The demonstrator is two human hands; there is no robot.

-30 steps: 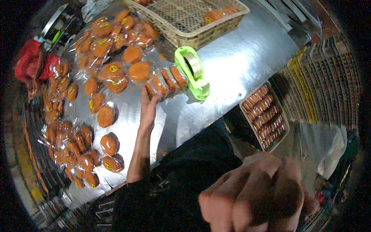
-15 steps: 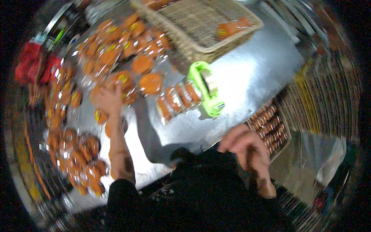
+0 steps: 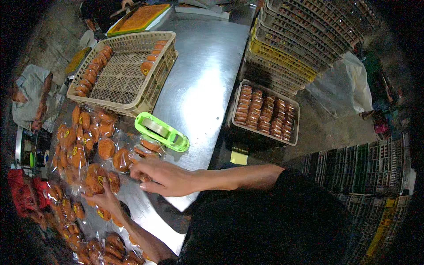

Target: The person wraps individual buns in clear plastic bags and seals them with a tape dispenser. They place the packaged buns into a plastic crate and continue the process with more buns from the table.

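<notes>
Many round orange-brown cakes in clear plastic wrappers [image 3: 76,148], some with yellow labels, lie heaped along the left of the metal table. My left hand [image 3: 106,199] grips a wrapped round cake [image 3: 94,176], its thumb across the label side. Just to the right, my right hand [image 3: 165,176] is bent inward with its fingers curled together; what lies in them, if anything, is mostly hidden. Above its knuckles is a short row of wrapped cakes [image 3: 150,148], beside a bright green tape dispenser [image 3: 163,131] holding a roll of clear tape.
Beyond the dispenser, a beige plastic crate [image 3: 121,105] holds rows of cakes along two sides. Right of the metal table [image 3: 203,88], another crate [image 3: 295,126] is filled with wrapped rows. Stacked crates [image 3: 287,48] rise behind it. Other people's arms [image 3: 43,99] show at left.
The view has swung to the right. My right hand has come from the table's front edge to beside my left hand. My left hand, earlier reaching over the cakes, now grips one.
</notes>
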